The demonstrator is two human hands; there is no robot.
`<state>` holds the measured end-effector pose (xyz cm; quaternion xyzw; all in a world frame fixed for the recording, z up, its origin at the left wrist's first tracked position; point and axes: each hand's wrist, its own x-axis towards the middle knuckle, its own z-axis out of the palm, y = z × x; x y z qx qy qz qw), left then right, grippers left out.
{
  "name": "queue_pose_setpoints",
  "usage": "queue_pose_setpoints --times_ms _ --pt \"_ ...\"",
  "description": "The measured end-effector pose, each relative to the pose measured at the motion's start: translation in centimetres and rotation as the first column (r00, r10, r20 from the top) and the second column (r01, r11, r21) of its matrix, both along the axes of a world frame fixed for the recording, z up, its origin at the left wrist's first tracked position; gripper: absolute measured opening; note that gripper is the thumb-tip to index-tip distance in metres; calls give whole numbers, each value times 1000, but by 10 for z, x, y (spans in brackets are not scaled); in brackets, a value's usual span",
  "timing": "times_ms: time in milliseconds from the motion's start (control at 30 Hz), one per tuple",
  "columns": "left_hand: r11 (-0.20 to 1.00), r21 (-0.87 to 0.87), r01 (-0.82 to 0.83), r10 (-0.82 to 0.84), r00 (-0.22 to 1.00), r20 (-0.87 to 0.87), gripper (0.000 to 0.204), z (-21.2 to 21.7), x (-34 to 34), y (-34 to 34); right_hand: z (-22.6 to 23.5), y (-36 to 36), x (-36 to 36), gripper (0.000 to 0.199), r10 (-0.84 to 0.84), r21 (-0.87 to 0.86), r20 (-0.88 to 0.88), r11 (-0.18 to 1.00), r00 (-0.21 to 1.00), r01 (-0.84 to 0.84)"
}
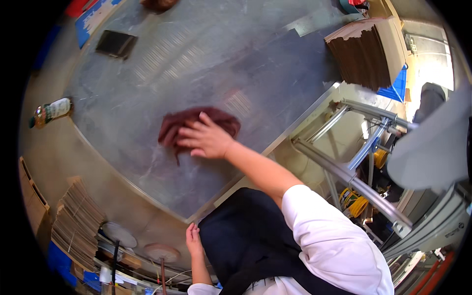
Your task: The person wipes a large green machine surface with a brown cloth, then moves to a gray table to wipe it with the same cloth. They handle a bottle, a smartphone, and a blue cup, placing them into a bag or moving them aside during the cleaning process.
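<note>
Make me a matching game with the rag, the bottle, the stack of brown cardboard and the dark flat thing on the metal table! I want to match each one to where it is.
Things:
1. dark red rag
2. bottle
3. stack of brown cardboard
4. dark flat rectangle

Places:
A. at the table's far right corner
B. under the right hand, mid-table
C. lying on its side by the table's left edge
D. near the far left of the metal table

Pairs: 1-B, 2-C, 3-A, 4-D
</note>
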<state>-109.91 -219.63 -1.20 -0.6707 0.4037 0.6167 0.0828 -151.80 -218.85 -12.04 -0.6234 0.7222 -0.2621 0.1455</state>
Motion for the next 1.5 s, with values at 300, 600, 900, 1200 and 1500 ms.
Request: queue_pose_setpoints --times_ms 300,600,900,1200,1500 --pt "753 -165 637 -604 769 210 23 -22 -19 119 -13 192 -295 57 -447 161 -458 808 769 566" --pt "532 -322 783 -752 612 246 19 -32 -5 68 -31 291 -268 66 -742 168 -539 369 399 914" --pt "526 -302 795 -736 603 307 20 -8 34 31 21 69 158 78 -364 398 -40 848 931 349" --pt "744 -216 633 -556 765 325 21 10 37 36 12 31 185 35 40 131 494 984 868 -119" --pt "522 -272 808 -713 589 380 19 -7 2 54 -16 257 -155 60 -530 130 -467 750 707 648"
